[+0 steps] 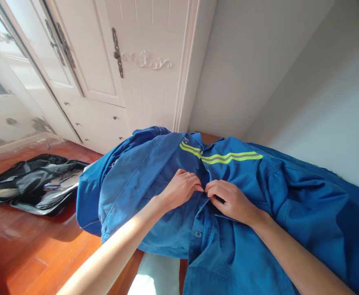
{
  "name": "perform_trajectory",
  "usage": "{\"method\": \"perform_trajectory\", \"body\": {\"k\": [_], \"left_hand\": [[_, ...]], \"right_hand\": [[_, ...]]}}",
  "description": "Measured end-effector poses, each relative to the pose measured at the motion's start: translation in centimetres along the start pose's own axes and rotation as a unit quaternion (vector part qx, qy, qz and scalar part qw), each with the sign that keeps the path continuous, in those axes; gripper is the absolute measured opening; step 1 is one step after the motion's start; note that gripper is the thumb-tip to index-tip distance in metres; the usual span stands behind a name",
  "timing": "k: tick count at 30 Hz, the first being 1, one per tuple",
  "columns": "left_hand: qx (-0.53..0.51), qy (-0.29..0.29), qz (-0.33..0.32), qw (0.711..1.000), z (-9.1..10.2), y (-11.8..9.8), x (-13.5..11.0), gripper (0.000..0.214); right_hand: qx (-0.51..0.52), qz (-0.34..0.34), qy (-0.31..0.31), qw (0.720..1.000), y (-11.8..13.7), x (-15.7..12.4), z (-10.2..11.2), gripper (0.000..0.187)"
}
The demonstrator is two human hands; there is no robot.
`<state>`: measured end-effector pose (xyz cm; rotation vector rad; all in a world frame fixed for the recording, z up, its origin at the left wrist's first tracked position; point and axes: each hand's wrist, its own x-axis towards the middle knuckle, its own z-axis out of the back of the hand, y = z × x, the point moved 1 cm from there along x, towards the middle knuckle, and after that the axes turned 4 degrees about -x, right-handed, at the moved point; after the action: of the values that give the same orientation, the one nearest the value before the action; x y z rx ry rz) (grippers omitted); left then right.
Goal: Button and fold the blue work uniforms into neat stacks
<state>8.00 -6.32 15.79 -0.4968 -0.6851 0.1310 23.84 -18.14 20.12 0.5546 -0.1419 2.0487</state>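
Note:
A blue work jacket (154, 164) with yellow-green reflective stripes (228, 157) across the chest lies spread in front of me, front side up. My left hand (181, 189), a ring on one finger, pinches the left edge of the jacket's front opening. My right hand (228, 200) pinches the opposite edge, fingertips almost touching those of the left. Both hands are closed on the fabric at mid-chest. A blue button (198, 234) shows on the placket below them.
A white wardrobe (111, 73) with ornate metal handles stands behind the jacket. An open black suitcase (32, 184) with items inside lies on the reddish wooden floor (28, 254) at left. A plain white wall (290, 73) runs along the right.

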Motion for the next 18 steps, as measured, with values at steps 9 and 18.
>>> {"method": "perform_trajectory", "body": {"k": [9,18], "left_hand": [[-0.07,-0.004,0.011,0.997,0.45,0.16,-0.1,0.018],[-0.098,0.014,0.015,0.995,0.59,0.39,-0.19,0.019]], "right_hand": [[0.048,-0.031,-0.023,0.998,0.18,0.04,0.06,0.02],[0.044,-0.054,-0.059,0.996,0.0,0.18,-0.65,0.015]]}}
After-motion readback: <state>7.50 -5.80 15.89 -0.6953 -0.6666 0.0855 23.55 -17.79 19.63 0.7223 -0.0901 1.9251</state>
